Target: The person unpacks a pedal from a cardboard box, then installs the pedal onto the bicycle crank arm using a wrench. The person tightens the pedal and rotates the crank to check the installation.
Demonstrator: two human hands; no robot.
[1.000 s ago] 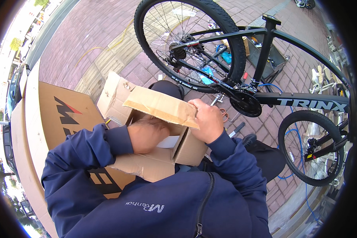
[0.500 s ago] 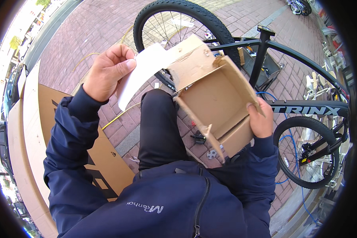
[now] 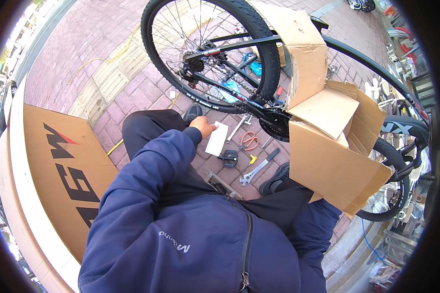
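Low over the bricks, my left hand (image 3: 205,127) pinches a corner of a white sheet of paper (image 3: 217,138). An open cardboard box (image 3: 335,156) is held up at the right, its flaps folded outward. My right forearm runs behind this box, which hides the hand. Beside the paper lie a black pedal (image 3: 229,157), orange-handled scissors (image 3: 249,140), a yellow-tipped small tool (image 3: 253,159) and a flat metal wrench (image 3: 259,167). A silver adjustable tool (image 3: 240,128) lies just beyond the paper.
A black bicycle stands ahead, its wheel (image 3: 274,73) close beyond the tools. A large printed cardboard carton (image 3: 58,166) stands at my left. A yellow hose or cord (image 3: 113,59) crosses the brick paving. Shelves with parts (image 3: 401,97) line the right.
My left hand has lowered the white paper toward the ground. The cardboard box has swung to the right and turned, now covering my right hand.
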